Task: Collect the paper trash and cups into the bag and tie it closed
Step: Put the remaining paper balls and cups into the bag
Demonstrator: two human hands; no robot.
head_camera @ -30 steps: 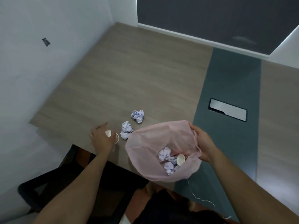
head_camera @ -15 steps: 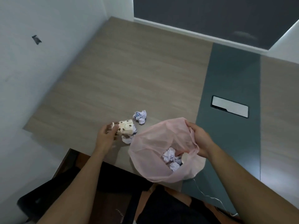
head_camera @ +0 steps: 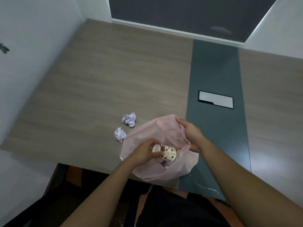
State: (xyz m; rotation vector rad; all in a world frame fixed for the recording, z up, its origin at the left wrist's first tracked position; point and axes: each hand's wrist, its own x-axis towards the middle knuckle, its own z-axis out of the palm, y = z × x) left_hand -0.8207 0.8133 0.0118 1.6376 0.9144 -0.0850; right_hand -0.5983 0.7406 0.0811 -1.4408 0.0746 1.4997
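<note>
A: Where is the cup [head_camera: 165,152]?

B: In the left hand [head_camera: 144,153], fingers curled round it; it lies sideways over the mouth of the pink bag [head_camera: 161,128]; the right hand [head_camera: 190,133] pinches the far rim, holding it open.

A: And the risk?

B: Let go too close to the slack near rim, it may glance off and roll from the table [head_camera: 98,87]; the bag seems to overhang that edge, though I can't be sure; a slipped pinch would fold the mouth shut; two paper balls [head_camera: 129,119] lie just left.

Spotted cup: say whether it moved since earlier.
Yes: the spotted cup went right, from beside the nearer paper ball to over the pink bag.
</note>
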